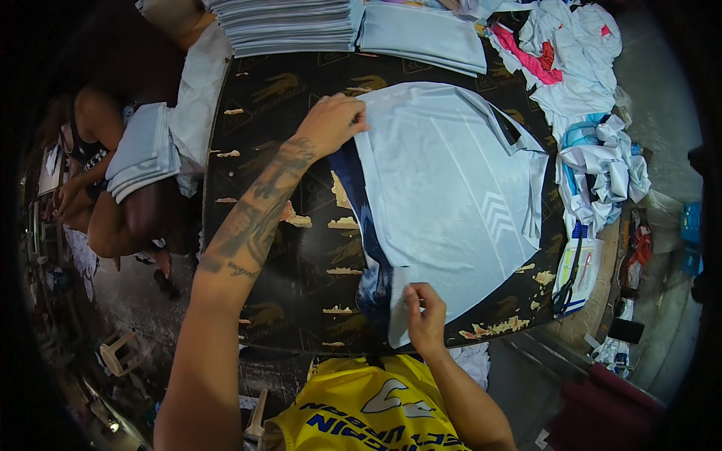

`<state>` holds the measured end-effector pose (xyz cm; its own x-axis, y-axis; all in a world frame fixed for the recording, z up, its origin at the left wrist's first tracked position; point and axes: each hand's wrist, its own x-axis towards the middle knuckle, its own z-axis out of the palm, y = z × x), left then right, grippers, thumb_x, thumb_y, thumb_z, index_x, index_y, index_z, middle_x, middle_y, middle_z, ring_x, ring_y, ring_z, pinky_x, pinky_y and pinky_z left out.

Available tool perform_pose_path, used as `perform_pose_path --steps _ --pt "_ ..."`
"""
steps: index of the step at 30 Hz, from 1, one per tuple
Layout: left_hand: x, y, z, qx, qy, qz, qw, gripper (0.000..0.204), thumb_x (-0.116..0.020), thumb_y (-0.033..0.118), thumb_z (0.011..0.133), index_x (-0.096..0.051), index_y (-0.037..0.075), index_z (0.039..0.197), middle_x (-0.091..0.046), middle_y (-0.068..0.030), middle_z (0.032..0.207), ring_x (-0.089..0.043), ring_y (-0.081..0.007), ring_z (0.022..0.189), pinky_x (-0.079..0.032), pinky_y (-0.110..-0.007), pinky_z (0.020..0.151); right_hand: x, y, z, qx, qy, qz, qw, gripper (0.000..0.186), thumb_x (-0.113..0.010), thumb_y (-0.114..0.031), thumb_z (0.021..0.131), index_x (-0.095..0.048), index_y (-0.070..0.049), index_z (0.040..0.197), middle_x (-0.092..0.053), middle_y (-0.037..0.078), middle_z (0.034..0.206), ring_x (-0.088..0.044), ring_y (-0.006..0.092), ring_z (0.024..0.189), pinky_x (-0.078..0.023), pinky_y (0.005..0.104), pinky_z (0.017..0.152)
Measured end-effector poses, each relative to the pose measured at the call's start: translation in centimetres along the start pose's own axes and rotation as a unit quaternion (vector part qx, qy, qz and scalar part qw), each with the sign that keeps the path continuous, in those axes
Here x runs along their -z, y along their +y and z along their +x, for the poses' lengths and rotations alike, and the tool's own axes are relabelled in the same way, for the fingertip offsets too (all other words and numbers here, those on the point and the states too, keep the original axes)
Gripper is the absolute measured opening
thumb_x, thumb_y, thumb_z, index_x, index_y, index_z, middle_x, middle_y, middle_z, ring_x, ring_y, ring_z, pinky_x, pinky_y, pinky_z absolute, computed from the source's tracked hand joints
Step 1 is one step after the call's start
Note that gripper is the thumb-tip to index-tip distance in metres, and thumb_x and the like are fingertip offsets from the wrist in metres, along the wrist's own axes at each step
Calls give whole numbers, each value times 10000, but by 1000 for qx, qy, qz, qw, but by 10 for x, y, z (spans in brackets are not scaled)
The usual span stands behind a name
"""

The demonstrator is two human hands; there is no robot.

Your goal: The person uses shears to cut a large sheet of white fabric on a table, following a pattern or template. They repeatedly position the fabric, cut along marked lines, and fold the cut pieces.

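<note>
A pale grey-blue jersey [451, 173] with white stripes and chevrons lies on the dark worn table. Along its left side a dark blue printed panel [374, 259] shows from under the pale cloth. With fingers closed, my left hand [337, 120] grips the far left edge of the jersey. At the near edge, my right hand [426, 312] has thumb and fingertips pinched together on the cloth, beside a turned-over strip. The neck opening spreads toward the far right.
Stacked folded pale garments [289, 26] and a lower folded pile [423, 37] line the far edge. Loose white cloth [579, 52] and crumpled pieces [605, 161] lie right, near scissors [569, 282] on a paper. At left, a seated person [94, 143] is beside more folded garments [143, 150].
</note>
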<state>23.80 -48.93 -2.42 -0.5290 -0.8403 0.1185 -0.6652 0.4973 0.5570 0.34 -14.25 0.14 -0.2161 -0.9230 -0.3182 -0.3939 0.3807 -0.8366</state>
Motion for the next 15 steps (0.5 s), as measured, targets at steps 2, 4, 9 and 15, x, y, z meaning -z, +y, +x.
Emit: perform_pose_path --steps 2,4,9,15 --pt "-9 8 22 -10 -41 1 999 229 -786 277 922 -649 95 904 -695 -60 955 -632 -304 1072 -439 -454 950 11 8 7 -70 15 33 997 254 -624 -187 1086 -703 48 1032 -686 79 777 -601 128 697 -494 328 649" --pt "-22 13 37 -54 -10 37 998 229 -779 284 929 -650 96 914 -694 -56 952 -633 -297 1072 -432 -457 967 17 17 15 -81 25 11 996 254 -613 -180 1100 -690 40 1000 -655 23 794 -568 83 728 -465 284 659" --pt "-44 15 33 -69 24 47 996 223 -770 306 945 -734 103 1030 -700 -67 1089 -589 -282 1186 -393 -499 1086 18 34 25 -96 36 -13 995 244 -616 -168 1100 -686 31 976 -634 -12 793 -540 51 743 -438 251 657" --pt "-26 14 -27 22 171 13 985 266 -756 269 956 -728 125 1178 -643 -66 1216 -561 -284 1250 -384 -495 1095 20 37 22 -113 37 73 990 250 -615 -183 1100 -688 28 988 -594 -38 776 -502 46 712 -407 245 633"
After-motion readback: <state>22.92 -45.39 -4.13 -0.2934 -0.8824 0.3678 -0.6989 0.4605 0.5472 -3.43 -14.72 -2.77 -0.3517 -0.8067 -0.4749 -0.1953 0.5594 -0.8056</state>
